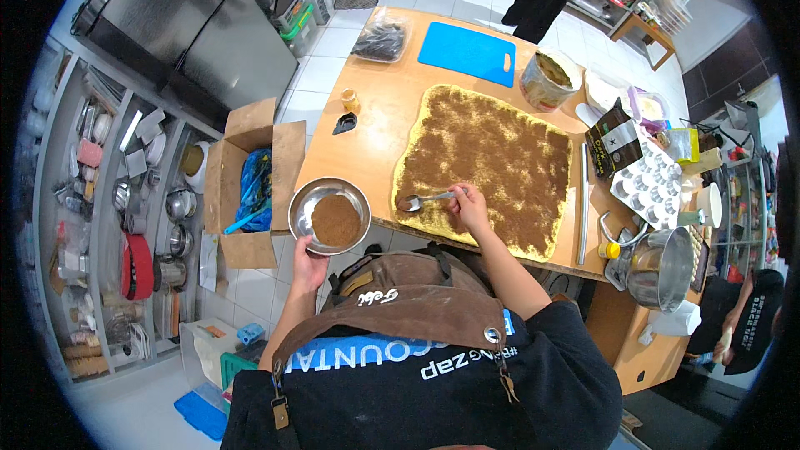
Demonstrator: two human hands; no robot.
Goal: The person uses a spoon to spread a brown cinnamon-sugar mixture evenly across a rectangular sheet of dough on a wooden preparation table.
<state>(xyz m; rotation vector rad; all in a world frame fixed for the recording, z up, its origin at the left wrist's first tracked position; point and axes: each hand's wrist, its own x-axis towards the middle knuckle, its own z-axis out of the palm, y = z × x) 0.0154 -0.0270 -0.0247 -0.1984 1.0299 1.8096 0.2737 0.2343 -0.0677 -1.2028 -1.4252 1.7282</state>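
My left hand (308, 265) grips the near rim of a steel mixing bowl (297, 215), holding it beside the table's front left edge. Fine brown powder (337, 220) lies in the bowl. Pinched in my right hand (471, 207) is a metal spoon (437, 197), its tip over the near left corner of a flat, pale yellow dough sheet (402, 168). Patchy brown powder (492, 146) covers most of the sheet, with yellow showing through at the edges and in spots. Whether powder remains in the spoon is too small to tell.
Along the dough's right side lies a metal tube (582, 204). A blue cutting board (467, 53), an open tub (550, 81), a muffin tin (648, 187) and a large steel mixer bowl (661, 269) surround it. An open cardboard box (242, 250) stands left of the table. Other people are at far back and right.
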